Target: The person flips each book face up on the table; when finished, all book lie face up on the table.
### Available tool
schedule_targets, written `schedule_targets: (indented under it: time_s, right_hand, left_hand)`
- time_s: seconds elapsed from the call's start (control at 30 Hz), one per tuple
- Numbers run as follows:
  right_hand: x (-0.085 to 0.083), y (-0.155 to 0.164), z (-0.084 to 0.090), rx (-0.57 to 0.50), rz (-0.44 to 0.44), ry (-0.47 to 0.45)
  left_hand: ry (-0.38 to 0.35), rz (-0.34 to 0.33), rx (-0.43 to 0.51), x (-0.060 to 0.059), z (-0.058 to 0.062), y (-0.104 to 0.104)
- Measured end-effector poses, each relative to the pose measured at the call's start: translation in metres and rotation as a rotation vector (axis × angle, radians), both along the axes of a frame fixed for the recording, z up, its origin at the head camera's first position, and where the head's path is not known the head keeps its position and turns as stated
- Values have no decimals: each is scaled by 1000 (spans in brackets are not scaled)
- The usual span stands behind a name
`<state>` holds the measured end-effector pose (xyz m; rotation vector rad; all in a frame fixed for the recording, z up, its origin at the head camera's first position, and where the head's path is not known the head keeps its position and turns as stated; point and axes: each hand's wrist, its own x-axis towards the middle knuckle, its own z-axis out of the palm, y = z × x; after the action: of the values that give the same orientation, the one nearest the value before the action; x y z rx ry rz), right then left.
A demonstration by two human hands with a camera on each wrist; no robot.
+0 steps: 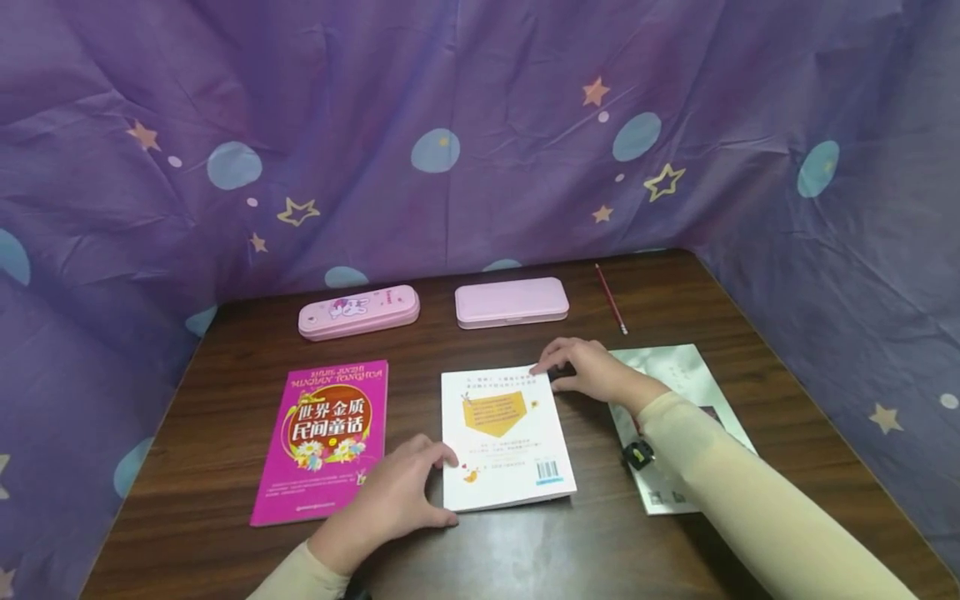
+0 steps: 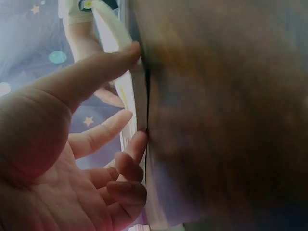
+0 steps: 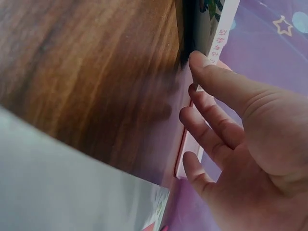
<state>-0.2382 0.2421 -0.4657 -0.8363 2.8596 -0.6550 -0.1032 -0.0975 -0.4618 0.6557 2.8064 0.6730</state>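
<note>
A white book [image 1: 506,437] with an orange panel and a barcode lies flat in the middle of the dark wooden table [image 1: 225,375]. My left hand [image 1: 438,487] rests at its near left corner, with the thumb and fingers touching the book's edge [image 2: 113,29]. Those fingers [image 2: 103,127] are loosely spread. My right hand [image 1: 551,375] sits at the far right corner. Its thumb [image 3: 207,65] presses against the book's side [image 3: 219,36], and the other fingers are relaxed beside it. Neither hand lifts the book.
A pink book [image 1: 318,442] lies left of the white one. A pale booklet [image 1: 678,375] lies under my right forearm. Two pink pencil cases [image 1: 358,312] [image 1: 512,302] and a red pencil [image 1: 611,298] lie at the back. Purple star-patterned cloth [image 1: 480,125] surrounds the table.
</note>
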Motion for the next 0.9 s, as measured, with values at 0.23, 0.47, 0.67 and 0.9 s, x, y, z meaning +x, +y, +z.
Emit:
schedule_targets:
  time_s: [0.23,0.47,0.67,0.9]
  right_hand:
    - [0,2,-1,-74,10,-34]
    - [-1,9,-4,-148,25,-52]
    - [-3,12,-5,-171,27,-61]
    - [-5,17,0,-222,50,-36]
  left_hand:
    - [58,28,-2,2,-6,3]
    - [145,48,40,1,-4,-2]
    - [263,40,62,0,-3,-7]
    - [351,94,93,-2,0,-13]
